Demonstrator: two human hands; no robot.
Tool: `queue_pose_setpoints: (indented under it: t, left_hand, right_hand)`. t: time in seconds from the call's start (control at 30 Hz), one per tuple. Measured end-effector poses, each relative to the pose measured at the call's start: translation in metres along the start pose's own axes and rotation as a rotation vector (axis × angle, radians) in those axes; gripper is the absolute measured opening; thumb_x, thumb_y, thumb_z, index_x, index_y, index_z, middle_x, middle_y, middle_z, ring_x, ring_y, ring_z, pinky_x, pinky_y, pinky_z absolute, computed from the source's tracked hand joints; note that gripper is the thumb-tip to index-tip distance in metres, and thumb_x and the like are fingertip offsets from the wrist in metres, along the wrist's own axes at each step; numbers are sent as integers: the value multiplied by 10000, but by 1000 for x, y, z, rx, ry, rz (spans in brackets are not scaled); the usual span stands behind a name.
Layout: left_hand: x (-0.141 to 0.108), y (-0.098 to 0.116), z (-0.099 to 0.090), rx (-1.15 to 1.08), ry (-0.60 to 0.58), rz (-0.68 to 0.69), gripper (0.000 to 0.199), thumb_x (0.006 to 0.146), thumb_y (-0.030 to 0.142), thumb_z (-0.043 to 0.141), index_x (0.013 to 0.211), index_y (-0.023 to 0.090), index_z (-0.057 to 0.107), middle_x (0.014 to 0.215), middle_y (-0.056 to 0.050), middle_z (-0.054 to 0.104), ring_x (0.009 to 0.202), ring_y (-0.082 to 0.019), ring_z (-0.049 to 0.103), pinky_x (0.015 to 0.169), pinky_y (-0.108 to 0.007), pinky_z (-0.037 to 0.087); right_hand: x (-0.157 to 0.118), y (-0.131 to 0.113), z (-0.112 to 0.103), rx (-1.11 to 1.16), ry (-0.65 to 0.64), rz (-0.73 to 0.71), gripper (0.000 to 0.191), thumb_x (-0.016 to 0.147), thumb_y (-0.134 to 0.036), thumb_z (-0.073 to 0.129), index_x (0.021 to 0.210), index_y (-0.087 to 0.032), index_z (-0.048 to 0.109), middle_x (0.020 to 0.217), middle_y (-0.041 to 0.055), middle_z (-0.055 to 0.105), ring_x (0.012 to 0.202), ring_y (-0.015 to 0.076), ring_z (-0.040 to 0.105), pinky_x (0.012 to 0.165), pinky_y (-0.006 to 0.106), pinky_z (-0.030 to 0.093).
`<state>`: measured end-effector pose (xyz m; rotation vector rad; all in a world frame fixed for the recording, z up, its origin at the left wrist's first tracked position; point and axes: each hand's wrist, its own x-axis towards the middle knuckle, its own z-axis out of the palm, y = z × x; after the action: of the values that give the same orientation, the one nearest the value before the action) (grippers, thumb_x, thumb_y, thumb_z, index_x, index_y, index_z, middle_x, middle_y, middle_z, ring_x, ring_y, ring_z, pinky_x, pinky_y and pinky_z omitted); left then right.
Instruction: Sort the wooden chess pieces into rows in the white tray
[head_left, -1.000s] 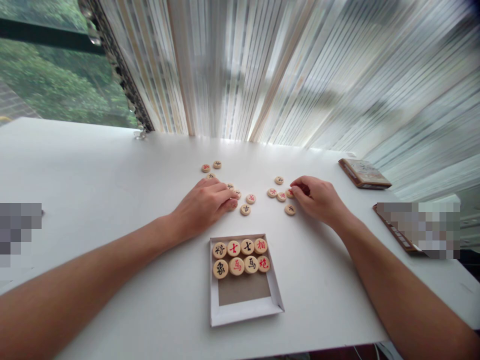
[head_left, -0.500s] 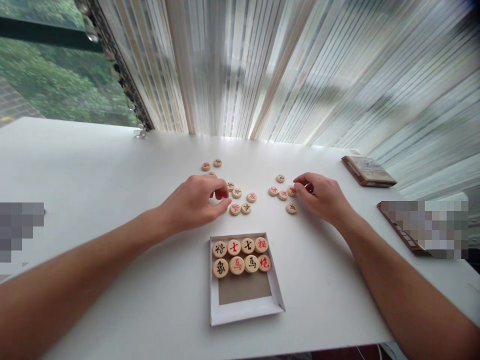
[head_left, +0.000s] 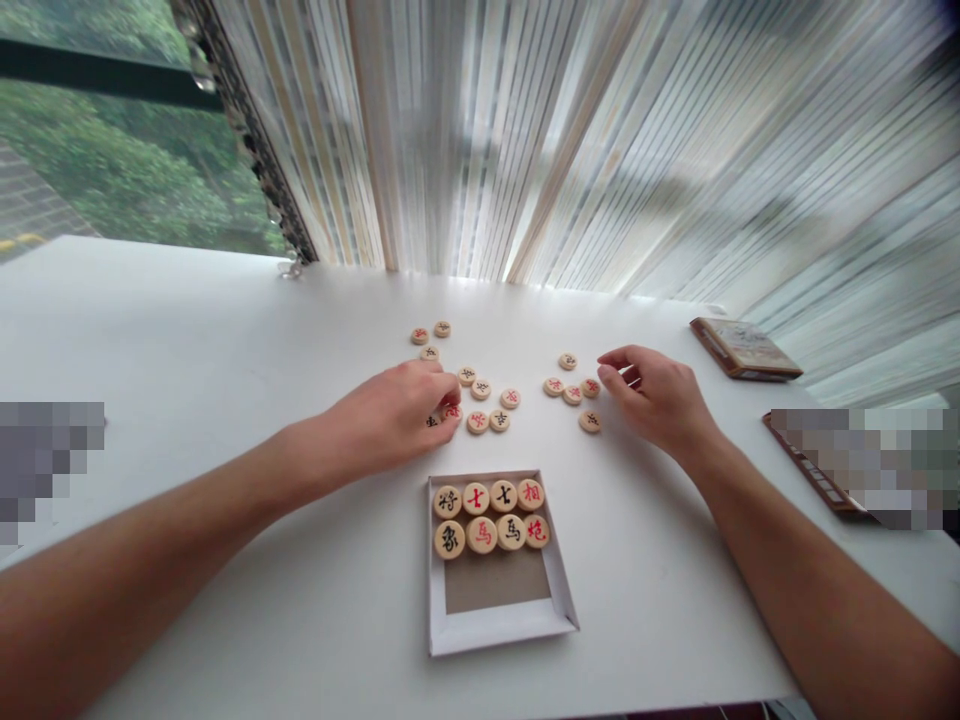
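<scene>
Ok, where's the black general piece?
In the head view, the black general piece is in the far left corner of the white box, beside the red advisor piece.

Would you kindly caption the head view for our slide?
Left hand and right hand beside loose xiangqi pieces, beyond a shallow box holding eight more.

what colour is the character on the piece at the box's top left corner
Black, clearest in the head view.

far discs (head_left: 475, 498) in tray (head_left: 499, 585): black 将 + 士, red 士 + 相 | near discs (head_left: 481, 535): black 象 + 馬, red 馬 + 炮 | loose discs (head_left: 510, 399): too tiny from here tbh
</scene>
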<state>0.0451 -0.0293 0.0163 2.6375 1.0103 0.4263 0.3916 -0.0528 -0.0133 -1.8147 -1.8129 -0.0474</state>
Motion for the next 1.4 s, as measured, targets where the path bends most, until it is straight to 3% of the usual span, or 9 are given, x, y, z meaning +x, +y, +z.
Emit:
queue_pose_setpoints:
  t: [0.23,0.4,0.47,0.57,0.73,0.97,1.17,1.4]
  left_hand:
    - [3,20,1,-268,228,12,90,825,213,779,884,173,724,802,-17,761,709,-163,692,654,-268,528]
    - [3,39,10,-523,337,11,110,830,210,821,886,160,741,772,-20,765,668,-138,688,636,-251,566]
    - [2,43,14,-562,384,31,112,845,211,826,880,155,736,766,-18,759,666,-131,682,636,-244,570]
    - [0,46,18,-562,435,38,119,869,210,831,847,154,728,739,-9,746,666,-121,675,638,-231,564]
    - [-3,42,19,-648,452,19,235,842,326,899,857,158,735,775,-35,767,682,-140,697,642,-248,591]
    - [3,21,20,-1147,390,-141,238,841,304,888,922,127,750,819,-63,800,716,-172,775,688,-285,663]
    - [7,10,22,-1312,439,-236,353,754,333,966,980,106,817,818,-71,826,704,-162,771,675,-257,657]
    - [3,15,25,-1321,468,-251,279,754,296,974,932,117,854,776,-52,832,661,-135,767,659,-220,666]
  right_hand:
    - [-19,-39,-12,152,115,-91,198,973,-340,620,942,-206,762,822,86,791,678,231,711,646,350,562]
    - [-48,-87,-4,568,-120,-112,230,1007,-449,691,1042,-239,779,936,75,818,786,233,734,682,359,577]
    - [-55,-103,0,784,-212,-57,289,992,-476,733,1138,-230,774,960,87,817,838,241,748,728,367,605]
    - [-57,-118,2,1035,-262,47,285,962,-474,782,1095,-223,795,927,70,809,783,206,742,731,350,632]
    - [-45,-124,-1,1084,-286,76,206,908,-433,844,971,-238,860,829,40,807,659,167,682,649,328,620]
    - [-14,-134,10,1062,-287,-56,179,922,-364,828,1010,-217,881,834,48,819,702,170,721,671,319,620]
    - [-5,-136,31,1313,-346,189,289,829,-396,935,1047,-216,877,862,57,845,766,165,759,739,295,633]
    - [-10,-134,29,1377,-432,304,335,724,-376,1009,989,-208,890,840,71,847,762,181,792,738,284,651]
